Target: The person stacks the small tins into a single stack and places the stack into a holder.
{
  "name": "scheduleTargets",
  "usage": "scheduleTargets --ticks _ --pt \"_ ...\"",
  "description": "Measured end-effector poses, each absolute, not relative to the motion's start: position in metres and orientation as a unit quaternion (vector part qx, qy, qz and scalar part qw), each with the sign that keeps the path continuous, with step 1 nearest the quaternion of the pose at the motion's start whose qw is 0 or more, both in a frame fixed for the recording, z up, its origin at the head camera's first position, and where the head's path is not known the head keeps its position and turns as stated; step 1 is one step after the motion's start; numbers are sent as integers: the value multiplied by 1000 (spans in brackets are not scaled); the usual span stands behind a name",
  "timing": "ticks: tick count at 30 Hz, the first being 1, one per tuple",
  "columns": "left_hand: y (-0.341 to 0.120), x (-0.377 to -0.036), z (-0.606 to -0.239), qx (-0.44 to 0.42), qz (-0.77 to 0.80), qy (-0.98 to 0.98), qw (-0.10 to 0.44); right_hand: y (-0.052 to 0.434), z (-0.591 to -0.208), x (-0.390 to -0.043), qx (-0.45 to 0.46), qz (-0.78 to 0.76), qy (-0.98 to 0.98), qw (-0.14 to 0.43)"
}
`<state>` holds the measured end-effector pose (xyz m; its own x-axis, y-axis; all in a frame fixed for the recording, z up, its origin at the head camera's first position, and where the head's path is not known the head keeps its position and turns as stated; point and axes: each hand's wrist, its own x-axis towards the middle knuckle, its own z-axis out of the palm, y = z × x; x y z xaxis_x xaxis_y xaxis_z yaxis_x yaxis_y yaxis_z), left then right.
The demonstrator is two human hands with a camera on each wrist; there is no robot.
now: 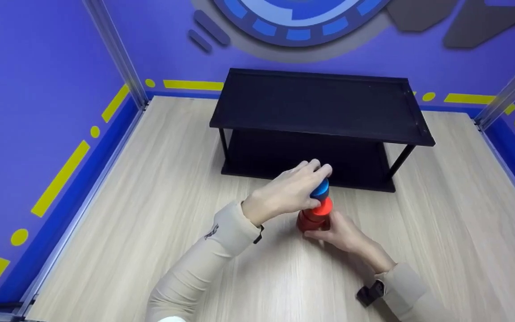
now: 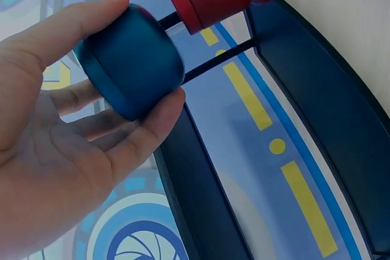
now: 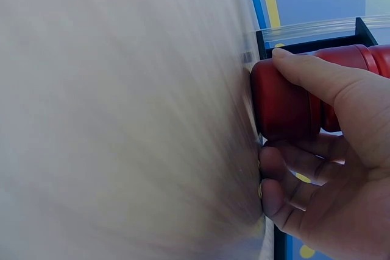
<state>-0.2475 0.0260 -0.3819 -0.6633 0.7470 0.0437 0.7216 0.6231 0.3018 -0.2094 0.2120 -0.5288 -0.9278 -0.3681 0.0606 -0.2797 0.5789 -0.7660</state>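
Two hands are working: right hand (image 1: 342, 235) is gripping the red bottle (image 1: 313, 217), left hand (image 1: 284, 192) is pinching its blue cap (image 2: 131, 68), seemingly already off.

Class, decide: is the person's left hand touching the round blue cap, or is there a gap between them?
Touching. The left wrist view shows the left hand pinching the round blue cap, thumb on one side and a finger on the other.

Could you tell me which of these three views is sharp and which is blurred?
Head view: evenly lit, sharp on both hands, soft shadows under the black shelf. Left wrist view: blue cap crisp, background soft. Right wrist view: tabletop smeared with blur, red bottle sharper.
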Motion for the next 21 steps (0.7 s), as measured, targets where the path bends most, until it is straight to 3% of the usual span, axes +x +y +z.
scheduleTargets --ticks 21 --pt "41 -240 -387 433 110 894 47 212 -531 -209 -194 -419 887 21"
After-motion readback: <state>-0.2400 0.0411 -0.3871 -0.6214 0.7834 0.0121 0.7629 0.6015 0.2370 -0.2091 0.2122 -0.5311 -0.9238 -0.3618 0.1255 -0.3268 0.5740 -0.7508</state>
